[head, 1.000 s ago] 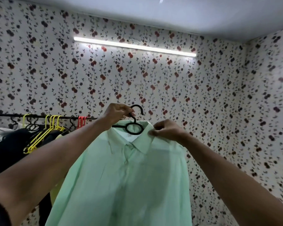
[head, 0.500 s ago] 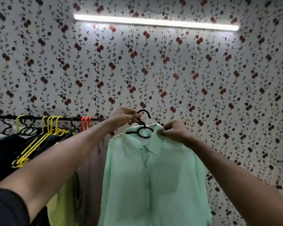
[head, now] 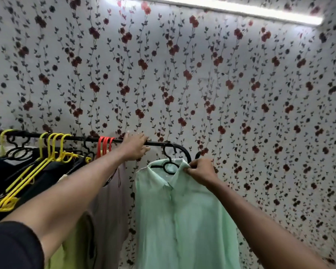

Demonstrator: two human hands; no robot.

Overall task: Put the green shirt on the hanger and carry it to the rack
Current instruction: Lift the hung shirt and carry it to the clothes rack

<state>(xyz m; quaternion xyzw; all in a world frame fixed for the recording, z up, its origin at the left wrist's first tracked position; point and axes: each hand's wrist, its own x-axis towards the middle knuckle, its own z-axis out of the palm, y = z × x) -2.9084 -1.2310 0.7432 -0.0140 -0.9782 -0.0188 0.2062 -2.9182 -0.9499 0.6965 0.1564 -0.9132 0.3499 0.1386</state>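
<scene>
Hands: left hand (head: 134,147) grasps the rail (head: 81,138); right hand (head: 199,172) pinches the collar.
Shirt (head: 182,216): lower centre, on hanger (head: 168,164).
Handling: likely light, limp; hold the hanger.

yellow hangers (head: 27,171): left | red hangers (head: 104,145): beside them | dark garments (head: 6,171): lower left | floral wallpaper (head: 202,84): behind | tube light (head: 241,10): top right
</scene>
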